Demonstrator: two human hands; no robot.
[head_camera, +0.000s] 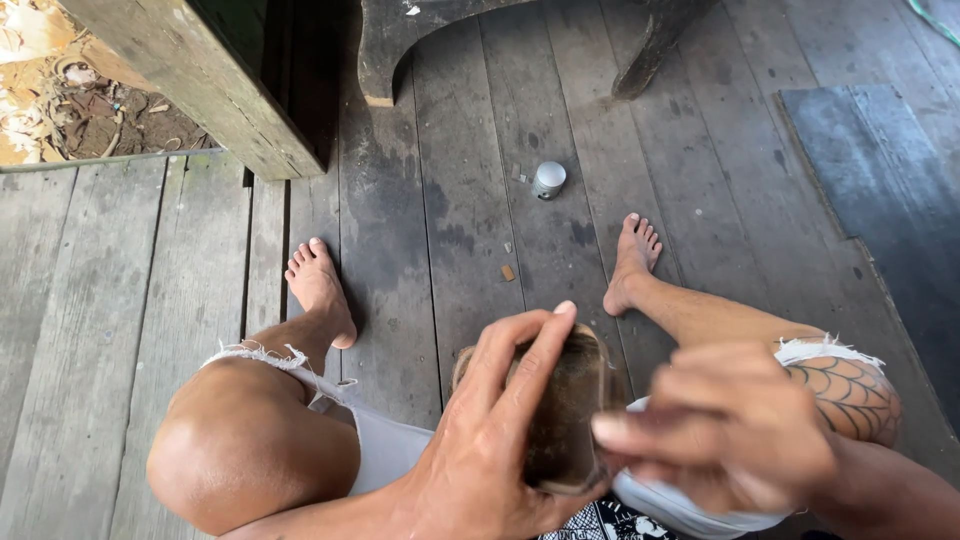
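The seated person's left hand (495, 440) is clamped on a dark, rounded brown shell-like piece (565, 420), held between the knees above the plank floor (450, 200). The right hand (725, 430) is motion-blurred just beside the piece's right edge, fingers curled; whether it grips anything cannot be told. Judged step: working the piece's surface or rim, which calls for a steady left-hand hold. 1 small grey lidded jar (548, 180) stands well ahead between the 2 bare feet. Nothing obstructs the hands.
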